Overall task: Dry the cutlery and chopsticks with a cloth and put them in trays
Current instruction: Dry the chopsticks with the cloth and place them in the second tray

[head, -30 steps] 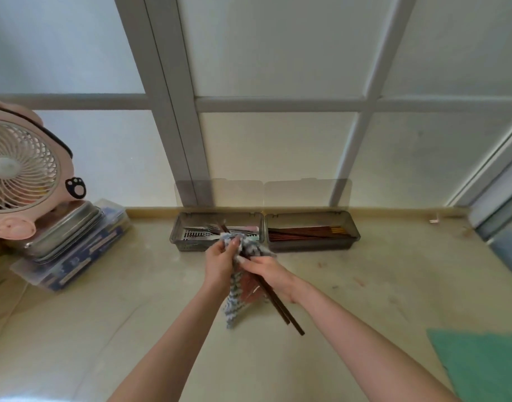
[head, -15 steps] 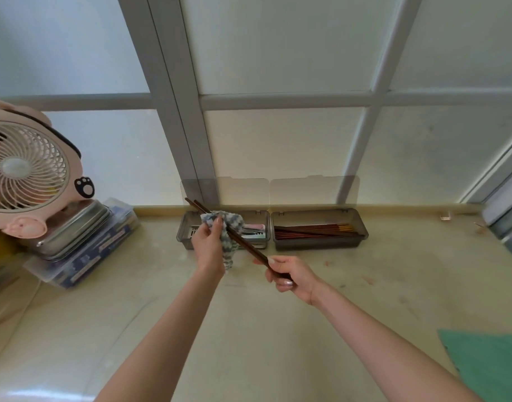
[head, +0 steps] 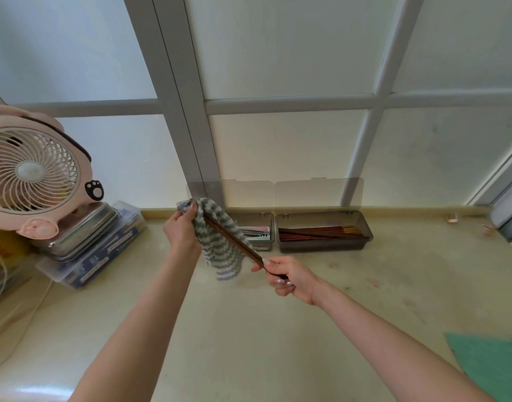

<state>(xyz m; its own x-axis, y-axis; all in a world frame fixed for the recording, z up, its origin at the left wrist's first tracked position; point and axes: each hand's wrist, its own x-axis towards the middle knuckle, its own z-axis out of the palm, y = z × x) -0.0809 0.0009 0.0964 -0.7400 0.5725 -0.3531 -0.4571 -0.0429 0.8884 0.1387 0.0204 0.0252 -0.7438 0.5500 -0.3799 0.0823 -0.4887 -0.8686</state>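
Pair of dark brown wooden chopsticks (head: 234, 241) held slanted above pale counter (head: 249, 329). Near ends gripped in curled right hand (head: 289, 277); far ends wrapped in grey-and-white striped cloth (head: 222, 258) (tips hidden inside), cloth pinched by left hand (head: 180, 230). Beyond, at far edge, two grey translucent plastic trays set side by side: right tray (head: 321, 247) loaded with stored chopsticks (head: 318, 232), left tray (head: 270, 230) partly covered by cloth. Pink fan (head: 31, 172) seen far left.

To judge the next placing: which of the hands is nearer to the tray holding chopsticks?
Right. The right hand, gripping the held chopsticks, is in front of the chopstick tray, near its left end. The left hand, holding the cloth, is farther left, by the cutlery tray.
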